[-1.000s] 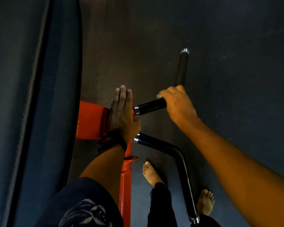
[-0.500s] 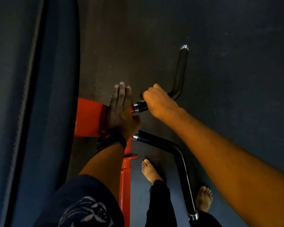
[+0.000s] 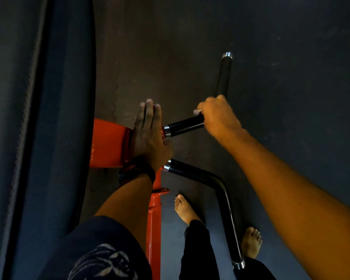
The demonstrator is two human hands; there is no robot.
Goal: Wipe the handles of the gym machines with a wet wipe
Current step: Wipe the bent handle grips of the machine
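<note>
The right hand (image 3: 218, 118) is curled round the hard black handle (image 3: 184, 126) at its bend, a bit of white wipe (image 3: 196, 112) poking out, likely soft enough to wrap the bar, while the left hand (image 3: 148, 134) lies flat on the orange frame (image 3: 107, 142).

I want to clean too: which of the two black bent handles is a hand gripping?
The upper black bent handle, farther from the feet: the right hand grips its bend. No hand grips the lower handle.
</note>
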